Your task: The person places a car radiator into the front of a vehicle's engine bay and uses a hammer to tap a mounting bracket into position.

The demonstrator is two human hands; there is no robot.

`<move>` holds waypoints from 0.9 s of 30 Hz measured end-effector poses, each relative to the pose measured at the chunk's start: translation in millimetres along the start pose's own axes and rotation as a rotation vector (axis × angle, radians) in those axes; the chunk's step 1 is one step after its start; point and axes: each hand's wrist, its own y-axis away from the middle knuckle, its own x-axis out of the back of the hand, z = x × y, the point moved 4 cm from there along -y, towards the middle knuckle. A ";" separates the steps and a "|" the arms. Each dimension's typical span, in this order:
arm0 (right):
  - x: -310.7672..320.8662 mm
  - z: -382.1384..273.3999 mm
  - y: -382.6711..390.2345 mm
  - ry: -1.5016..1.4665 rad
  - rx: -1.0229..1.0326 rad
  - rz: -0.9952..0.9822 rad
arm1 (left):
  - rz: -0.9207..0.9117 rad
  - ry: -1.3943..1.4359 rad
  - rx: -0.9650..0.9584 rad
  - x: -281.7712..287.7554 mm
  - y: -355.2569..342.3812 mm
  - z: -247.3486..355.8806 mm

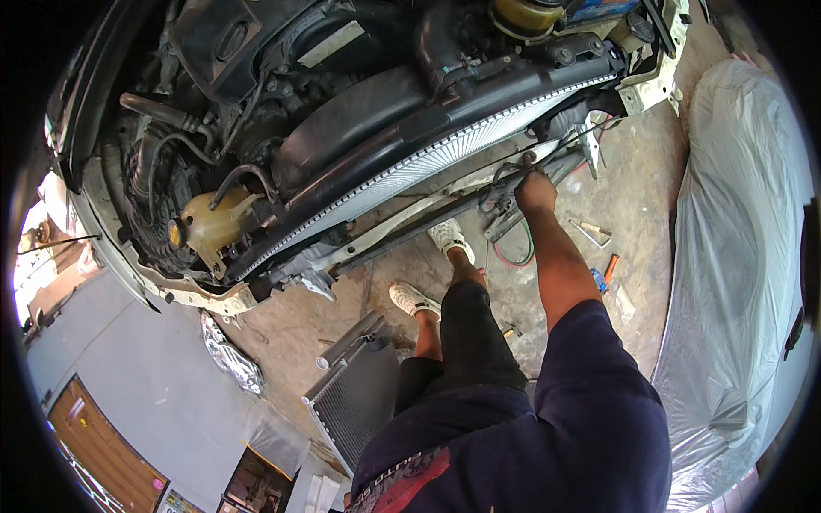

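Note:
My right arm reaches forward to the open front of a car, where my right hand is closed at the dark front crossbar. Dark metal parts show around its fingers, but what they hold I cannot make out. Behind the bar stands a radiator with pale fins, running slantwise across the engine bay. A looped hose hangs or lies just below my hand. My left hand is out of sight.
A yellowed coolant tank sits at the bay's left. A second finned core stands beside my legs. Hand tools, including an orange-handled one, lie on the concrete floor. A plastic-covered vehicle stands at the right; a headlamp lies left.

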 end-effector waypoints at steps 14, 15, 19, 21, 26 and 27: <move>10.0 12.4 -14.8 0.026 -0.024 -0.139 | -0.022 0.072 0.007 -41.9 49.5 -46.1; 8.2 17.1 -19.7 0.074 -0.083 -0.192 | -0.022 0.077 -0.004 -45.1 50.7 -48.2; 0.4 15.8 -25.5 0.201 0.042 -0.220 | -0.003 0.094 -0.065 -59.6 57.3 -55.8; -4.1 12.5 -24.2 0.245 0.035 -0.222 | 0.023 0.096 -0.115 -66.5 63.9 -57.2; -6.9 -3.7 -44.5 0.289 0.030 -0.263 | 0.073 0.131 -0.137 -69.2 75.1 -48.5; -6.1 -5.8 -51.6 0.327 0.059 -0.302 | 0.081 0.143 -0.116 -67.3 75.6 -45.2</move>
